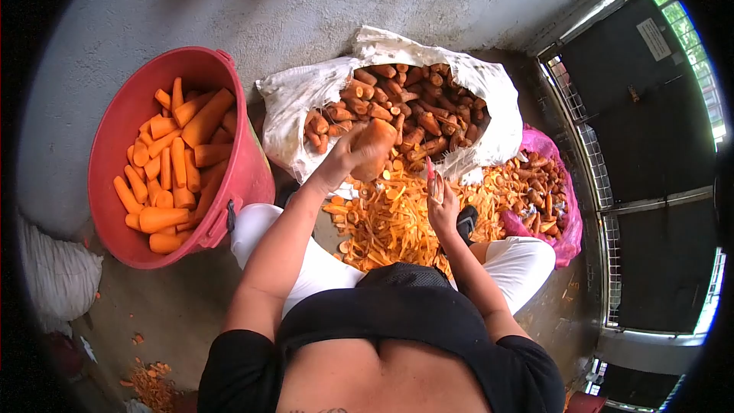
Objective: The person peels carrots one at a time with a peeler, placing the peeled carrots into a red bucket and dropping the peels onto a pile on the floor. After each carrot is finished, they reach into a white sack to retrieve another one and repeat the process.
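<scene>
My left hand (342, 164) is closed around a thick carrot (376, 149), raised in front of the open mouth of a white sack (290, 118). Unpeeled carrots (428, 103) fill that sack. To the right, apart from the carrot, my right hand (443, 203) has its fingers wrapped round a slim tool with a pinkish-red part (430, 169); its exact kind cannot be made out. Below both hands lies a heap of orange carrot peelings (390, 222) between my legs.
A red tub (256, 176) with peeled carrots (180, 157) stands at my left. On the right, a pink bag (567, 233) holds carrot pieces and scraps. Behind the sack is a grey wall (306, 23); a dark gate (634, 107) runs along the right. A white sack (61, 275) sits far left.
</scene>
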{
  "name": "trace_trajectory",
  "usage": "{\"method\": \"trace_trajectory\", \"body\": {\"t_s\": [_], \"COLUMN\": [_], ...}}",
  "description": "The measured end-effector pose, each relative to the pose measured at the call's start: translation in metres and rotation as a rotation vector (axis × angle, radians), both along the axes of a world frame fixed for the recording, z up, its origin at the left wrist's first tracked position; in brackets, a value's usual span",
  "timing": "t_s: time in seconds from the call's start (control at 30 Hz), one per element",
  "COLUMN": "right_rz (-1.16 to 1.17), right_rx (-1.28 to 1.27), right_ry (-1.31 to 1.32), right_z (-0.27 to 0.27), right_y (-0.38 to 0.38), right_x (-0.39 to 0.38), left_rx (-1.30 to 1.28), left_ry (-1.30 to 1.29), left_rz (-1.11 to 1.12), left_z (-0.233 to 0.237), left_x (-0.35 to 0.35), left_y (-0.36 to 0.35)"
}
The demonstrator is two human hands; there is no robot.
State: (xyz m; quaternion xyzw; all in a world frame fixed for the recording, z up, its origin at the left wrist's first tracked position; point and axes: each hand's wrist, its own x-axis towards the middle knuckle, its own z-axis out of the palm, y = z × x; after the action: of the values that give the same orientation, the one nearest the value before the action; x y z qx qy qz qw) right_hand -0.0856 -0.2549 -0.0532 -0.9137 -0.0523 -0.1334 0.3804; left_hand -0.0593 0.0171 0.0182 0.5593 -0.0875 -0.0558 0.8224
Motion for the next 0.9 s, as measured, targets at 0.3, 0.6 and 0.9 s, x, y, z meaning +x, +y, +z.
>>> {"method": "trace_trajectory", "body": {"t_s": [0.3, 0.6, 0.9], "right_rz": [-0.244, -0.194, 0.056], "right_rx": [-0.432, -0.56, 0.256], "right_ry": [0.541, 0.646, 0.684], "right_z": [-0.082, -0.095, -0.059], "right_y": [-0.052, -0.082, -0.08], "right_x": [-0.021, 0.008, 0.036], "left_rx": [-0.571, -0.753, -0.647], "left_ry": [0.553, 0.498, 0.526], "left_rz": [-0.015, -0.199, -0.098], "left_z": [-0.013, -0.008, -0.021], "left_x": [0.009, 0.014, 0.027], "left_y": [-0.009, -0.018, -0.034]}}
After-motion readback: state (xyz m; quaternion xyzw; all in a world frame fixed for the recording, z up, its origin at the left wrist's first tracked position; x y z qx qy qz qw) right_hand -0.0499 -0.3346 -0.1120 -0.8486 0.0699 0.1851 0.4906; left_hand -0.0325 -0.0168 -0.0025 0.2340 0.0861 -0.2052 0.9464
